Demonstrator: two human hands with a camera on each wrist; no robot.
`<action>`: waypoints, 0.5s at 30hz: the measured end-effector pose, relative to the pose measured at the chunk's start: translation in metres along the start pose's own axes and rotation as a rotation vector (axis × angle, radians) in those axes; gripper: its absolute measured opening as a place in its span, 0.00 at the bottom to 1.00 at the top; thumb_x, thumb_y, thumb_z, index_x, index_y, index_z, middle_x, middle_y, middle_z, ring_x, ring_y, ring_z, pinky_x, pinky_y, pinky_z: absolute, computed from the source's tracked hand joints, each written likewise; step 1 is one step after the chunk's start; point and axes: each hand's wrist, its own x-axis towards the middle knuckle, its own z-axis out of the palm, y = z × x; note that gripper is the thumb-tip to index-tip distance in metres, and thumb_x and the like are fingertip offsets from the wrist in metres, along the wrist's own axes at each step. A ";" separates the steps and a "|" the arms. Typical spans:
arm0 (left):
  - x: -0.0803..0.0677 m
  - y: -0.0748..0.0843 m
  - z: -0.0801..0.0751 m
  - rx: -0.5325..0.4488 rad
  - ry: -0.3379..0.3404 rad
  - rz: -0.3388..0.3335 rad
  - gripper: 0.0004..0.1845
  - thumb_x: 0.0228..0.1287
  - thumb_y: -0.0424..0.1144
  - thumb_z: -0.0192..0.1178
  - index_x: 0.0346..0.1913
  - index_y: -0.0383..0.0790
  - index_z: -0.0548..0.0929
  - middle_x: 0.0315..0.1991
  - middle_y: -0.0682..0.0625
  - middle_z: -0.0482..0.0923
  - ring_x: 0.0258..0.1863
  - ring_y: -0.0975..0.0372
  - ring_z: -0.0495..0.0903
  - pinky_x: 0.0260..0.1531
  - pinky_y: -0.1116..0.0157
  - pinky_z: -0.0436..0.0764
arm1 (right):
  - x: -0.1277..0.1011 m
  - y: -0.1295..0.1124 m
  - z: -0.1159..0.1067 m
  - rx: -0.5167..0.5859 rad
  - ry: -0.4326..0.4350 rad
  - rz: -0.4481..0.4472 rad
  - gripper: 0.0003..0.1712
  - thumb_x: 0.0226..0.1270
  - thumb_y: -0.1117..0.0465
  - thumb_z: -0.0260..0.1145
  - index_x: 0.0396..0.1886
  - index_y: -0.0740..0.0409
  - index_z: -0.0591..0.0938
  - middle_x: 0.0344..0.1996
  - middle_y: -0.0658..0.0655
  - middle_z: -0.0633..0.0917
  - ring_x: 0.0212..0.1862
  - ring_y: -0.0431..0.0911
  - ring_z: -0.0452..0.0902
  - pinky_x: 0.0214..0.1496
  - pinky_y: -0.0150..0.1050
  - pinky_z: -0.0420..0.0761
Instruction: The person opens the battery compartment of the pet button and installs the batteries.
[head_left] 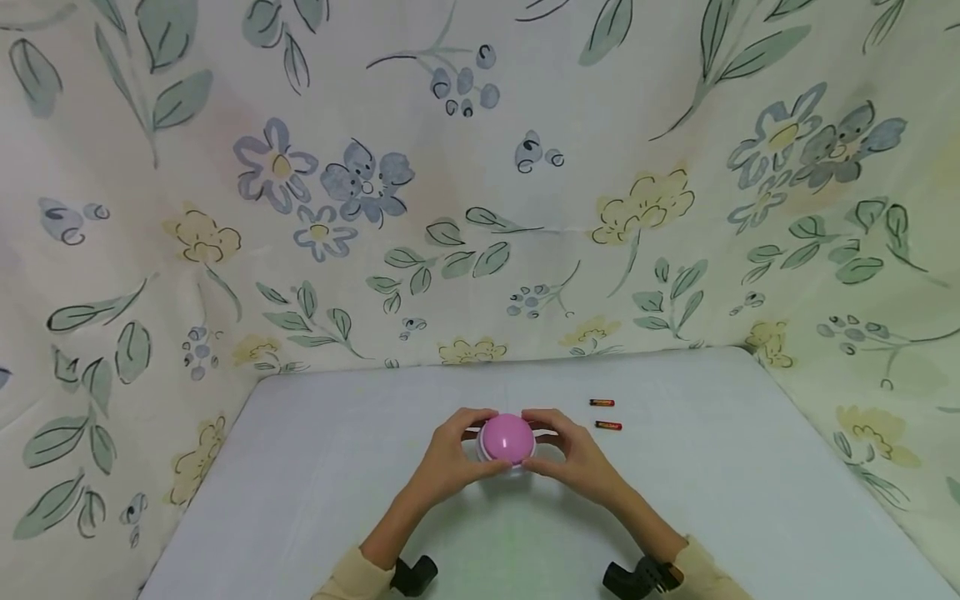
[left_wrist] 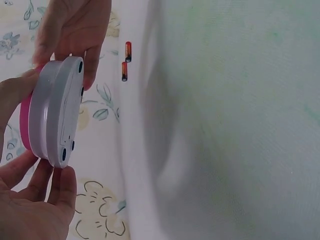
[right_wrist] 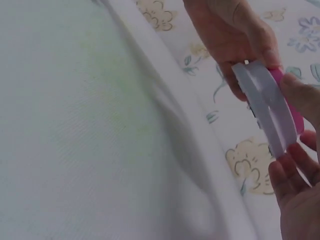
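A round white device with a pink domed top (head_left: 507, 439) is held between both hands above the table. My left hand (head_left: 450, 457) grips its left side, thumb at the near edge of the dome and fingers curled round the far rim. On the opposite side my right hand (head_left: 573, 457) grips it in the same way. The left wrist view shows the device's white underside (left_wrist: 69, 115), raised off the tabletop, with small dark feet near its rim. From the right wrist view, its grooved white side wall (right_wrist: 267, 107) is seen between the hands.
Two small orange-and-black batteries, a farther one (head_left: 602, 402) and a nearer one (head_left: 608, 426), lie on the white-covered table (head_left: 337, 467) beyond the right hand. Flower-patterned cloth (head_left: 480, 183) rises behind the table and along its sides.
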 end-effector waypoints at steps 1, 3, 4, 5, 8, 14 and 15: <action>-0.001 0.000 0.000 -0.007 0.001 -0.004 0.36 0.52 0.44 0.81 0.64 0.39 0.78 0.56 0.53 0.77 0.56 0.60 0.77 0.54 0.57 0.80 | -0.001 0.000 0.000 0.002 -0.004 -0.002 0.41 0.58 0.71 0.78 0.71 0.60 0.71 0.64 0.58 0.76 0.62 0.57 0.73 0.59 0.48 0.79; -0.001 0.000 0.001 -0.028 -0.001 -0.009 0.37 0.52 0.45 0.81 0.64 0.39 0.78 0.56 0.53 0.77 0.57 0.59 0.77 0.55 0.57 0.80 | -0.003 -0.001 0.001 0.001 -0.011 -0.004 0.44 0.56 0.72 0.79 0.72 0.62 0.69 0.65 0.61 0.74 0.63 0.59 0.72 0.59 0.48 0.79; -0.001 0.001 0.002 -0.040 -0.003 -0.012 0.37 0.52 0.44 0.81 0.64 0.39 0.78 0.57 0.53 0.77 0.57 0.60 0.77 0.55 0.57 0.79 | -0.004 -0.004 0.002 -0.002 -0.012 -0.006 0.45 0.55 0.73 0.79 0.72 0.64 0.69 0.65 0.62 0.74 0.62 0.59 0.72 0.59 0.47 0.79; -0.001 0.000 0.003 -0.044 -0.004 -0.012 0.37 0.53 0.45 0.80 0.65 0.39 0.78 0.57 0.53 0.77 0.57 0.59 0.77 0.55 0.56 0.79 | -0.004 -0.008 0.003 -0.008 -0.012 -0.010 0.45 0.55 0.73 0.79 0.72 0.65 0.69 0.64 0.63 0.74 0.62 0.59 0.73 0.59 0.46 0.79; -0.001 0.001 0.004 -0.063 -0.007 -0.022 0.37 0.53 0.44 0.80 0.66 0.39 0.77 0.58 0.53 0.77 0.58 0.59 0.76 0.56 0.57 0.78 | -0.002 -0.020 0.006 -0.009 0.002 -0.016 0.42 0.55 0.73 0.79 0.69 0.70 0.69 0.62 0.65 0.75 0.61 0.60 0.73 0.59 0.47 0.79; -0.002 0.005 0.006 -0.056 -0.019 -0.036 0.39 0.53 0.43 0.80 0.68 0.39 0.76 0.59 0.51 0.75 0.59 0.58 0.75 0.56 0.57 0.79 | -0.001 -0.033 0.009 0.019 0.029 -0.015 0.40 0.56 0.74 0.78 0.68 0.71 0.71 0.61 0.68 0.76 0.61 0.62 0.73 0.60 0.50 0.79; -0.003 0.006 0.006 -0.046 -0.024 -0.031 0.40 0.53 0.44 0.81 0.68 0.39 0.75 0.59 0.51 0.74 0.58 0.58 0.75 0.56 0.57 0.79 | -0.001 -0.034 0.009 0.024 0.031 -0.014 0.40 0.56 0.74 0.78 0.68 0.72 0.71 0.61 0.68 0.76 0.61 0.62 0.73 0.60 0.50 0.78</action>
